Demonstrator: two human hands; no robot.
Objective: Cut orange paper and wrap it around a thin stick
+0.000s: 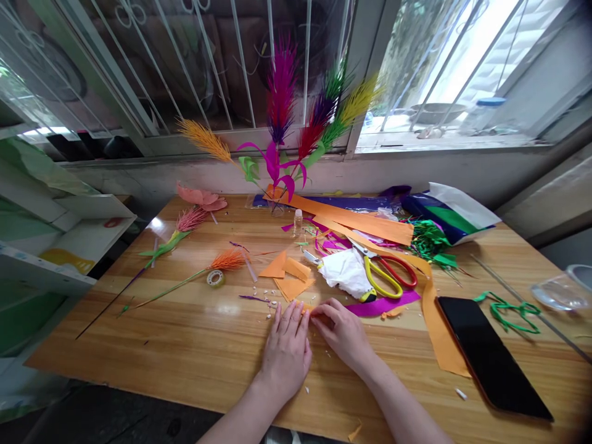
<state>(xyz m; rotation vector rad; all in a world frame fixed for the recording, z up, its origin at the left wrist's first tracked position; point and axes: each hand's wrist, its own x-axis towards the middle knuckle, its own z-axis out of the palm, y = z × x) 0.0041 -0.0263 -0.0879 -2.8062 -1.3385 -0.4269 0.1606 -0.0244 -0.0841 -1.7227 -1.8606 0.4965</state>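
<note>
My left hand (287,354) lies flat near the middle of the table, fingers stretched forward over a small piece of orange paper (307,308). Beside it, my right hand (345,333) pinches the right end of that paper between thumb and fingers. Most of the piece is hidden under the fingertips. Just beyond are several cut orange paper pieces (291,285). To their right lie a white crumpled tissue (343,269) and scissors (386,277) with yellow and red handles. A magenta strip (382,304) lies right of my right hand.
At right are a black phone (494,357), a long orange strip (439,336) and green twisted ties (511,311). Leftward lie an orange bristly stem (226,260), a tape roll (215,279) and a pink flower (201,197). Colourful plumes (282,86) stand upright at the back near a small bottle (298,222).
</note>
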